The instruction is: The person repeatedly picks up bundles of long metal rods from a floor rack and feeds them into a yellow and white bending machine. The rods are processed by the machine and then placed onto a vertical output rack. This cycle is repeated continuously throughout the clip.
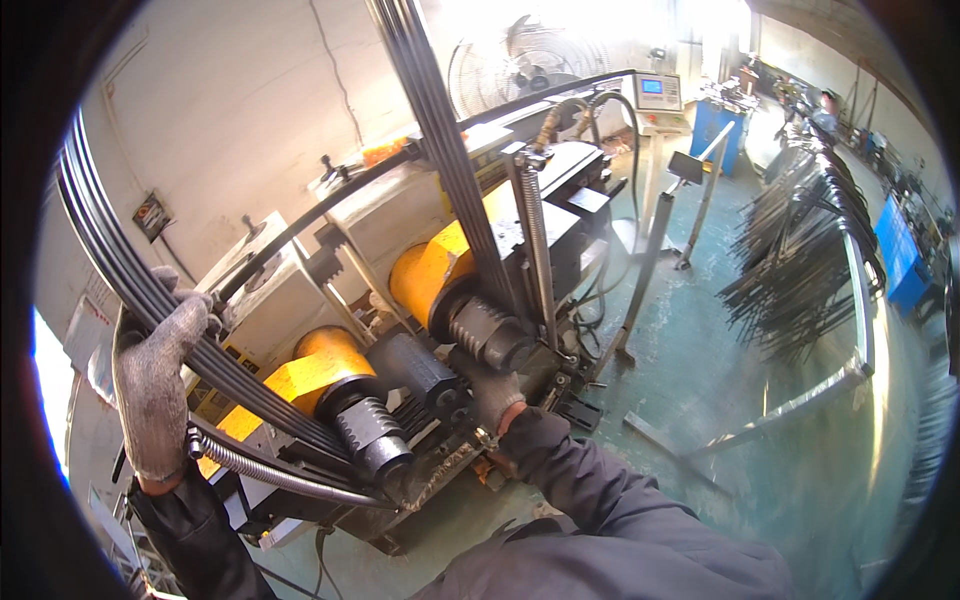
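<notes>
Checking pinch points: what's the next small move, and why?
Probably ease the right hand back from the right black ridged cylinder: it sits close beside it, partly hidden, while the left hand grips the left rod bundle.

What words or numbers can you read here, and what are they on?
I can't read any of them clearly.
Blue screen on the control box: too small.
Yellow label on the machine: too small, partly behind the black rods.
Dark plate on the wall: too blurred.
</notes>
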Tool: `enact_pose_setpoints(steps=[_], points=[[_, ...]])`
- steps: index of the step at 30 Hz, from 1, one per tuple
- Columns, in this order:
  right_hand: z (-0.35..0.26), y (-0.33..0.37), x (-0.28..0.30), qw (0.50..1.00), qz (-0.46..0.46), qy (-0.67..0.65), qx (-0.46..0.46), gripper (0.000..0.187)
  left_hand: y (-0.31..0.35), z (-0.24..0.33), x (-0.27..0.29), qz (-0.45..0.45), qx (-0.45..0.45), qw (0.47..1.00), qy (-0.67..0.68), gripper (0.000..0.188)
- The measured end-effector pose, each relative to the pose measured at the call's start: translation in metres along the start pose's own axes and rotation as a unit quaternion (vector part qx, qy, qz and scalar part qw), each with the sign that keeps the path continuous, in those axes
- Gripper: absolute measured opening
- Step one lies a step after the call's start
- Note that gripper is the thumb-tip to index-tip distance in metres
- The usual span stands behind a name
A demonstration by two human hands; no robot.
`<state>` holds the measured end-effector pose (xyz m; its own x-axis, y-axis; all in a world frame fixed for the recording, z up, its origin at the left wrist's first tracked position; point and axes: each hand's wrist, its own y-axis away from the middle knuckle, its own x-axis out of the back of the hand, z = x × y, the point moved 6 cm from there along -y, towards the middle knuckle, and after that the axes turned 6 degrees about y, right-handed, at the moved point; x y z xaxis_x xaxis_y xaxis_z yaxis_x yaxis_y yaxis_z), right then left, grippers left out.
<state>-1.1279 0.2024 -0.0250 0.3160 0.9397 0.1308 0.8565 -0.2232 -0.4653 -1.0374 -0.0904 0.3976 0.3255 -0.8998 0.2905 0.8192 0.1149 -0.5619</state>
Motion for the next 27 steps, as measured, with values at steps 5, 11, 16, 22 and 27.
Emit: enact_pose_setpoints(steps=[5, 11, 16, 22, 27], points=[[-0.017, -0.002, 0.003, 0.996, -0.037, 0.059, 0.054, 0.053, -0.01, 0.019, 0.006, 0.025, -0.006, 0.999, -0.037, 0.058], [-0.02, -0.005, 0.005, 0.996, -0.021, 0.078, 0.031, 0.038, -0.023, 0.018, 0.024, 0.106, 0.019, 0.991, -0.085, 0.058], [-0.021, -0.003, 0.004, 0.997, 0.01, -0.077, -0.009, 0.026, -0.011, 0.007, 0.023, 0.083, 0.062, 0.991, -0.079, 0.043], [-0.015, 0.006, 0.004, 0.959, 0.02, -0.213, -0.184, 0.018, 0.008, 0.004, 0.012, 0.02, 0.077, 0.997, -0.004, 0.043], [-0.009, 0.009, -0.003, 0.922, 0.003, -0.304, -0.238, 0.016, 0.006, 0.005, 0.014, -0.041, 0.058, 0.997, -0.023, 0.039]])
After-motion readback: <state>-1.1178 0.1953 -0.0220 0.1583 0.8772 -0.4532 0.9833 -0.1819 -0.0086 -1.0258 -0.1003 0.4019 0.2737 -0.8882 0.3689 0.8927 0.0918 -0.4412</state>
